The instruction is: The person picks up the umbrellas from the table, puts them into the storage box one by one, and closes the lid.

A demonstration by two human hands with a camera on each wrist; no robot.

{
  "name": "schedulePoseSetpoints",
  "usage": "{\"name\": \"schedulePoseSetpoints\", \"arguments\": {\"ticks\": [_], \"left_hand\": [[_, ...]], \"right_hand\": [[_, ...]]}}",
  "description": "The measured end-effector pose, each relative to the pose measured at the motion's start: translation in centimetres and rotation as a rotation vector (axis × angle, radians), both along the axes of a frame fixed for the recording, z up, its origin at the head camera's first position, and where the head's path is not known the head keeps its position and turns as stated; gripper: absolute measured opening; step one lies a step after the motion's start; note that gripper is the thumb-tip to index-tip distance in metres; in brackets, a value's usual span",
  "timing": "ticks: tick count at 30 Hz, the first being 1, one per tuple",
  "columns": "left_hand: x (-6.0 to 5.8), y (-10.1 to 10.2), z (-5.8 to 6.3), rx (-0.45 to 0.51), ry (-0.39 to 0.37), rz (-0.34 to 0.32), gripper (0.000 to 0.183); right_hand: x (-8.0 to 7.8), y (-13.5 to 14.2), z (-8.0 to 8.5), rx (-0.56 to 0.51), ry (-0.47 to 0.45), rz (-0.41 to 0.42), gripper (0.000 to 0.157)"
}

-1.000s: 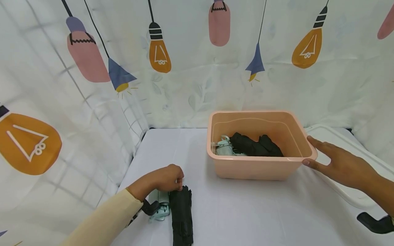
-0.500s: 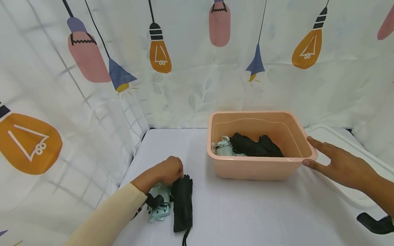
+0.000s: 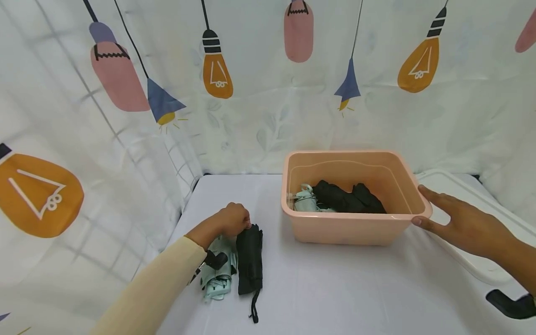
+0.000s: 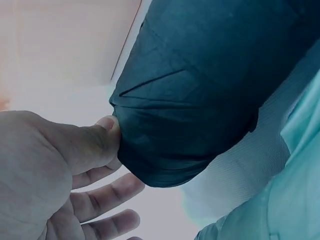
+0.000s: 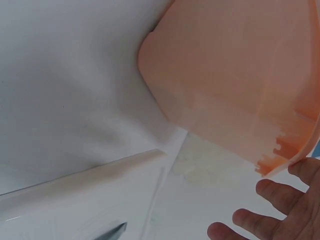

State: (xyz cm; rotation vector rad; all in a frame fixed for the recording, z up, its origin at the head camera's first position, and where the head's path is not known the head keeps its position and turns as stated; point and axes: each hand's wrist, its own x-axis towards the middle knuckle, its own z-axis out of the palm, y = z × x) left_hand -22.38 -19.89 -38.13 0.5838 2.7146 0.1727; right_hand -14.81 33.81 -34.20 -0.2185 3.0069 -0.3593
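Note:
My left hand (image 3: 234, 219) pinches the far end of a black folded umbrella (image 3: 250, 263) between thumb and fingers. The umbrella lies lengthwise on the white-covered table, its cord loop pointing towards me. In the left wrist view the thumb presses the gathered black fabric (image 4: 190, 90). Left of it, partly under my wrist, lies a mint-green folded fabric bundle (image 3: 219, 279) that looks like another umbrella. My right hand (image 3: 466, 223) rests with outstretched fingers on the right corner of a peach plastic bin (image 3: 339, 230). In the right wrist view the fingertips (image 5: 280, 195) touch the bin's rim.
Inside the bin lie a black fabric bundle (image 3: 351, 197) and a mint-green one (image 3: 304, 201) at its left end. A white lid (image 3: 473, 267) lies flat beside the bin, under my right arm. Patterned curtains (image 3: 268, 125) enclose the table at back and sides.
My left hand has slid the black umbrella away from me along the table, bringing its cord loop into view. My right hand and the bin have stayed in place.

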Motion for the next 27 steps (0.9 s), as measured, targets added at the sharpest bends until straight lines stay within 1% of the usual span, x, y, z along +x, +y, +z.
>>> {"name": "schedulePoseSetpoints", "arguments": {"ticks": [5,8,11,14,18,24,25,27], "left_hand": [[0.1,-0.2,-0.3,0.036,0.025,0.041,0.016],[0.3,-0.5,-0.2,0.069,0.028,0.075,0.015],[0.6,-1.1,0.0,0.121,0.024,0.122,0.025],[1.1,-2.1,0.2,0.187,0.012,0.198,0.035],[2.1,-3.7,0.5,0.201,0.001,0.276,0.043],[4.2,-5.4,1.1,0.227,-0.048,0.343,0.051],[4.6,-5.7,1.2,0.229,-0.055,0.362,0.053],[5.3,-6.1,1.3,0.24,-0.083,0.419,0.058]], "right_hand": [[-0.1,0.0,-0.1,-0.002,0.0,0.0,0.103],[-0.1,0.1,-0.1,-0.004,0.003,0.001,0.103],[-0.1,0.2,-0.3,-0.01,-0.005,-0.004,0.102],[0.0,0.2,-0.4,-0.019,-0.015,-0.009,0.1],[0.0,0.2,-0.4,-0.019,-0.019,-0.011,0.1],[-0.2,0.1,0.0,-0.009,-0.03,-0.021,0.103],[-0.2,0.1,0.0,-0.009,-0.031,-0.022,0.103],[-0.2,0.0,0.0,-0.005,-0.033,-0.025,0.104]]}}
